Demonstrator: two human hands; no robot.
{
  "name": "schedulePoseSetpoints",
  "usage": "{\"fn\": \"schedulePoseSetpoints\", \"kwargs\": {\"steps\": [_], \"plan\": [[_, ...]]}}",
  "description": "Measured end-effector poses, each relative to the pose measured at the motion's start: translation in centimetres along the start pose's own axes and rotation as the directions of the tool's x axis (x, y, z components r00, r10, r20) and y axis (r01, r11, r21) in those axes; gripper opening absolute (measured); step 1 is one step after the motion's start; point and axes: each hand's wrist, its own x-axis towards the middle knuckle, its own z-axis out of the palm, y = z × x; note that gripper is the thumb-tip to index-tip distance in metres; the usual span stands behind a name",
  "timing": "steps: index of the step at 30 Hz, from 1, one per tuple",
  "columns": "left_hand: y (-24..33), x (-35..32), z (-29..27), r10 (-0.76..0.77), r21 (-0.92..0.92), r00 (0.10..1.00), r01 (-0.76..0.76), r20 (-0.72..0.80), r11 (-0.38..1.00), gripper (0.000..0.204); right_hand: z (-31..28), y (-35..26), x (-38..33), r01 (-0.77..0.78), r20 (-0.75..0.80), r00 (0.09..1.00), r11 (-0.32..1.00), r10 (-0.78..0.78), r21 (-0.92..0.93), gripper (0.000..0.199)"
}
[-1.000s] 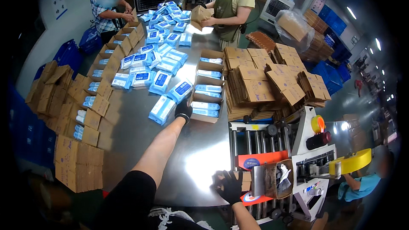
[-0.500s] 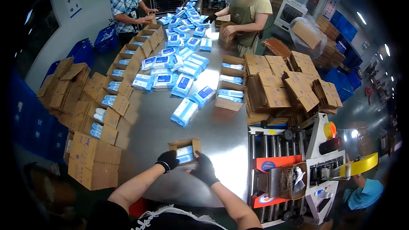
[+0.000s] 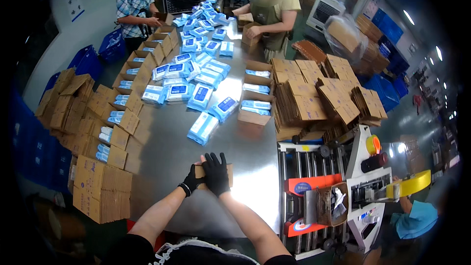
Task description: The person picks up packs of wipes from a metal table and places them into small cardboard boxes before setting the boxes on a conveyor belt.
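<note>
A small cardboard box (image 3: 229, 171) lies on the metal table right in front of me, its top now covered by brown flaps. My right hand (image 3: 216, 172), in a black glove, rests flat across the top with its fingers stretched out. Against the box's left side, my left hand (image 3: 192, 180) holds it, also gloved in black, with a bare fingertip showing. The box's contents are hidden. Beyond it, several blue-and-white wipes packs (image 3: 202, 128) lie loose on the table (image 3: 167, 167).
Open boxes holding packs (image 3: 117, 117) line the table's left edge; others (image 3: 256, 107) stand at the right. Flattened cartons (image 3: 306, 100) are stacked beyond. A roller conveyor with a taping machine (image 3: 365, 176) adjoins at right. Two people (image 3: 272, 14) (image 3: 135, 7) work at the far end.
The box's flaps have been folded over the packs inside. My right hand has moved from the box's right side onto its top. The view has shifted slightly.
</note>
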Motion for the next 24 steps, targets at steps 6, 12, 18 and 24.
{"fn": "schedulePoseSetpoints", "kwargs": {"steps": [6, 12, 18, 24], "plan": [[2.1, -0.5, 11.9, -0.341, 0.369, 0.831, 0.179, 0.439, 0.912, 0.065, -3.0, 1.8, -14.7, -0.356, 0.151, 0.927, 0.932, 0.343, 0.068, 0.06], [2.4, 5.8, 19.2, 0.042, 0.607, 0.755, -0.557, 0.655, 0.567, 0.041, -9.9, 9.1, -26.2, -0.405, 0.057, 0.909, 0.907, 0.413, -0.116, 0.063], [17.0, 25.5, 17.8, 0.395, 0.954, 0.871, 0.233, -0.292, 0.19, 0.059, -11.7, 13.3, -29.7, -0.496, -0.044, 0.868, 0.864, 0.494, -0.09, 0.066], [16.7, 22.6, 13.0, 0.484, 0.911, 0.873, -0.152, -0.058, 0.382, 0.041, -11.5, 11.1, -27.9, -0.573, -0.04, 0.818, 0.805, 0.575, -0.156, 0.06]]}}
